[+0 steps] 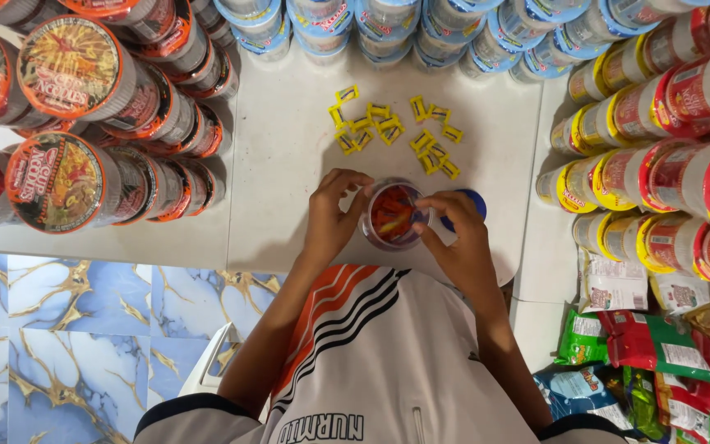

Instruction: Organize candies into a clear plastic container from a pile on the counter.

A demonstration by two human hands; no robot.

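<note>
Head view: the left hand (pixel 332 215) curls its fingers round the rim of a small clear jar (pixel 394 215) of orange and red sweets, and the right hand (pixel 458 238) pinches the opposite rim, with a blue lid (pixel 472 201) just behind it. Beyond lie yellow wrappers (pixel 392 129) on the white counter (pixel 281 164). Judging by such light rim holds, the open jar could tip, spilling sweets toward the stacked noodle cups (pixel 84 123).

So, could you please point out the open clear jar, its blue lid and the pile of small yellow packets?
Clear jar (pixel 394 215), head view, on the contents seen through its mouth.
Blue lid (pixel 477 200), head view, on its exposed edge.
Yellow packets (pixel 389 129), head view, mid-pile.
</note>
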